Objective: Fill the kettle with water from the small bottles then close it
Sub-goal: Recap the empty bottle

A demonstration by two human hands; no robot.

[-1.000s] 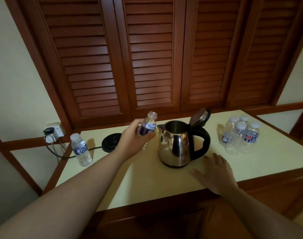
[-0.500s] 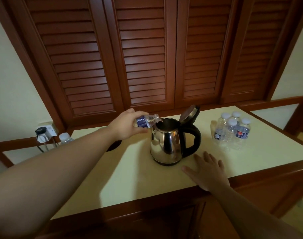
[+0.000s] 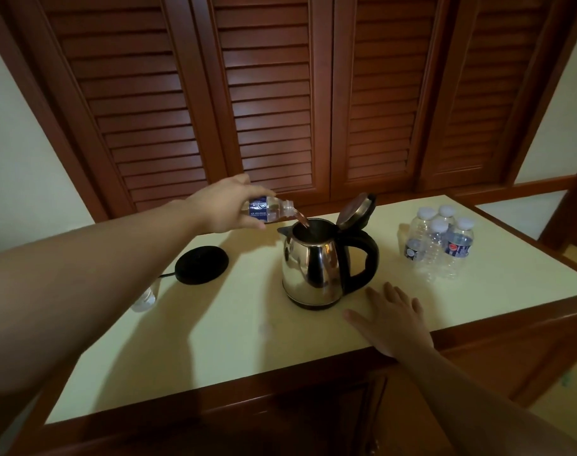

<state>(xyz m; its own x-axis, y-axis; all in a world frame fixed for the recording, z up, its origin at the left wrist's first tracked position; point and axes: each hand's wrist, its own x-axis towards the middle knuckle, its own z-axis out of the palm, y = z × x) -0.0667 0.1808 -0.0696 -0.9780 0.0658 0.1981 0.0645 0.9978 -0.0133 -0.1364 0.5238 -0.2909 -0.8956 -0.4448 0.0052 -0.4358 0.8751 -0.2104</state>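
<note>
Pouring into the shiny kettle (image 3: 313, 268), lid up, left hand (image 3: 226, 205) grips a seemingly half-empty bottle (image 3: 267, 209).

The left forearm hides most of 1 bottle (image 3: 144, 299); bottle labels are unreadable.

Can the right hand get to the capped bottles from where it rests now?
Probably yes. The right hand lies flat on the counter, in front of the kettle. The four capped bottles stand farther back to its right, with only bare counter between; the kettle's handle lies left of that path.
</note>
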